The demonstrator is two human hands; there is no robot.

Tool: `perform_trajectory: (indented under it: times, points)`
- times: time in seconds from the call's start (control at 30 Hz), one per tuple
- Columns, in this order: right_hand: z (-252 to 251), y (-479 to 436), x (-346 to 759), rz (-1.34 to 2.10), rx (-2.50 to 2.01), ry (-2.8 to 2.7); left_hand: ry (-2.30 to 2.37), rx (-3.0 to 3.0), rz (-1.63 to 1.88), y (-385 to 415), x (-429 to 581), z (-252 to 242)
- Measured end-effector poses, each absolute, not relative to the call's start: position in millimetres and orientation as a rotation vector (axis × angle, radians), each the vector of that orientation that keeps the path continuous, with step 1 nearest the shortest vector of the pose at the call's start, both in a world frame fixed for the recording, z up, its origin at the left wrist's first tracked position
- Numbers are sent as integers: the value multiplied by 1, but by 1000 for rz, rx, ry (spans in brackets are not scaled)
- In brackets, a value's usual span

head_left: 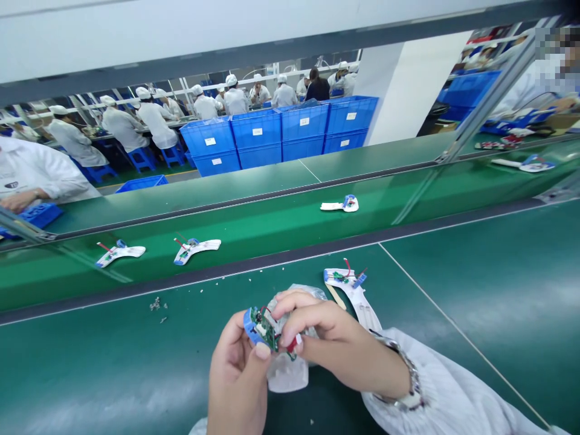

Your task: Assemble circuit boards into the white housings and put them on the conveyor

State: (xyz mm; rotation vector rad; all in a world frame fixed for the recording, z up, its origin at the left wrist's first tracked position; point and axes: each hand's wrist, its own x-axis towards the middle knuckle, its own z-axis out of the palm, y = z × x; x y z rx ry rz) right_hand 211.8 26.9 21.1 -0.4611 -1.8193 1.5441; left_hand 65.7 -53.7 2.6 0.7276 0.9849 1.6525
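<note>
My left hand [240, 368] is closed around a small green circuit board [268, 331] with a blue plastic end piece [250, 325], gripped between thumb and fingers. My right hand [335, 338] pinches a small red part with a white tip [294, 343] at the board's right edge. A thin red wire loops over the board toward the right fingers. Under the hands, a whitish translucent plastic piece [288, 374] shows in part. Behind the right hand lies a clear plastic bag [312, 292], partly hidden. Beyond the right wrist rests a curved white housing [357, 296] with a board and wires.
Similar white housings with boards lie on the green conveyor belt [263, 223], such as one [339, 204] at centre right. Small metal bits [156, 304] are scattered on the green bench [90, 356]. Across the line stand blue bins [256, 136] and several people in white.
</note>
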Motion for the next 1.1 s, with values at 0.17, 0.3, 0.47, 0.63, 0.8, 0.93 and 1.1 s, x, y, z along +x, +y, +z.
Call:
perform_trajectory:
  times: [0.17,0.3,0.47,0.63,0.8,0.93,1.1]
  points:
    - [23,23,209,1420,-507,-1911,1008,730,1628,-55,65,2]
    - [24,20,210,1295,-479,-1969,1008,720,1664,-56,65,1]
    - [19,17,210,1255,-458,-1973,1031,651,1638,-54,67,2]
    - [25,21,210,1304,-533,-1860,1138,640,1721,-52,79,12]
    - [47,29,212,1301,-663,-1963,1212,690,1731,-54,89,24]
    - [64,33,212,1150,-548,-2154,1266,711,1756,-58,93,29]
    - [70,37,213,1037,-448,-2279,1243,781,1721,-62,92,33]
